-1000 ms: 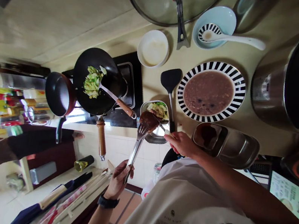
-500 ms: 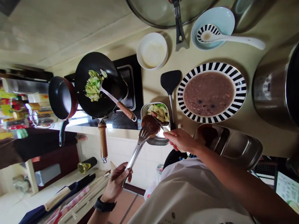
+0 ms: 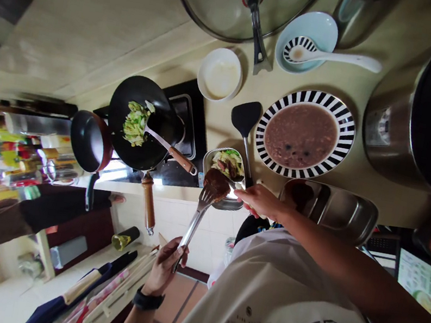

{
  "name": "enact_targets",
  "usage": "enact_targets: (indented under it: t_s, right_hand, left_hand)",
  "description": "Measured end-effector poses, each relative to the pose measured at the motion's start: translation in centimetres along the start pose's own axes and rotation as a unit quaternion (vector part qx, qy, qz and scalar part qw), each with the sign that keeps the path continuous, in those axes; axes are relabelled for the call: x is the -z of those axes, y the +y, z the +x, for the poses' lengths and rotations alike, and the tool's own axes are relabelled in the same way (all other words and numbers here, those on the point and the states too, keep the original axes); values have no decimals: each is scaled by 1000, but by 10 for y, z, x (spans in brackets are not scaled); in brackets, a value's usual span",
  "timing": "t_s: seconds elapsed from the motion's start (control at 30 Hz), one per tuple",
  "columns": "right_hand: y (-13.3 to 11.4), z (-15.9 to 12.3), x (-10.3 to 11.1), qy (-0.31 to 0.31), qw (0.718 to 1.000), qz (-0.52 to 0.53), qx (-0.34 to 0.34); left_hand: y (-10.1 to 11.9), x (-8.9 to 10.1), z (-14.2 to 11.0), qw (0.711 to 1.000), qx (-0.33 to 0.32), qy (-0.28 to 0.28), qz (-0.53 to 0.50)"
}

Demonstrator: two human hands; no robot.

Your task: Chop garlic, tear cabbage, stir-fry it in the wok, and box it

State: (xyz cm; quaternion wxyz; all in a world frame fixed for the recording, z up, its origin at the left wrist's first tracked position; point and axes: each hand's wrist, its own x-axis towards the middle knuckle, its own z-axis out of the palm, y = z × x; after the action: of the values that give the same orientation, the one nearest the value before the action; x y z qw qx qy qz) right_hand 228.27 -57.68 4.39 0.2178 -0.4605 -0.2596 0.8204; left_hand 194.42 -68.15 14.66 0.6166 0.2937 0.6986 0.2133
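Metal tongs (image 3: 196,219) with a slotted end are in my left hand (image 3: 165,264), fingers closed around the handle. Their tip is at a brown, sauce-coated piece of meat (image 3: 218,182) over the near side of a small metal tray (image 3: 233,205). Chopped cabbage (image 3: 232,160) with some brown strips lies in the tray's far part. My right hand (image 3: 259,200) is closed on a thin utensil with a pale handle (image 3: 258,213). Its working end is beside the meat, too small and dark to tell whether it is a knife or scissors.
Left is a wok (image 3: 133,156) with cabbage and a wooden-handled turner (image 3: 177,156), then a frying pan (image 3: 90,135). A black spatula (image 3: 245,118), striped soup plate (image 3: 264,128), divided metal tray (image 3: 345,211) and steel pot (image 3: 392,114) are nearby. Another person's sleeve (image 3: 2,225) shows far left.
The end of the right-hand utensil has drawn back from the meat toward the right. Brown strips now show on the cabbage. My left hand and the tongs have shifted slightly down.
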Motion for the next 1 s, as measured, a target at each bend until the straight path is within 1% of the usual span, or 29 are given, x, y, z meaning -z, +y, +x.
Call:
enact_targets:
  t_s: [0.07, 0.13, 0.23, 0.4, 0.5, 0.63, 0.77, 0.83, 1.0]
  right_hand:
    - [0, 0, -2, 16, 1000, 9, 7]
    - [1, -3, -3, 19, 999, 43, -3]
    - [6, -14, -1, 26, 998, 61, -19]
    - [18, -38, 1, 8, 1000, -8, -22]
    - [23, -44, -4, -6, 999, -37, -32]
    - [21, -42, -14, -15, 998, -63, -23]
    - [13, -36, -20, -29, 998, -43, -21]
    - [11, -32, -21, -34, 999, -36, -23]
    - [9, -27, -22, -22, 999, -30, -27]
  left_hand:
    - [-2, 1, -1, 1000, 2, 2, -8]
    - [-4, 1, -2, 1000, 5, 5, -23]
    - [-8, 1, -1, 998, 10, 21, -59]
    - [-16, -1, 5, 994, 2, 52, -97]
    - [-16, -4, 10, 993, 0, 59, -103]
    - [-14, -12, 14, 995, -6, 46, -90]
    - [-13, -17, 15, 996, -20, 40, -82]
    - [-13, -16, 15, 996, -22, 37, -74]
    - [-13, -11, 14, 998, -22, 33, -45]
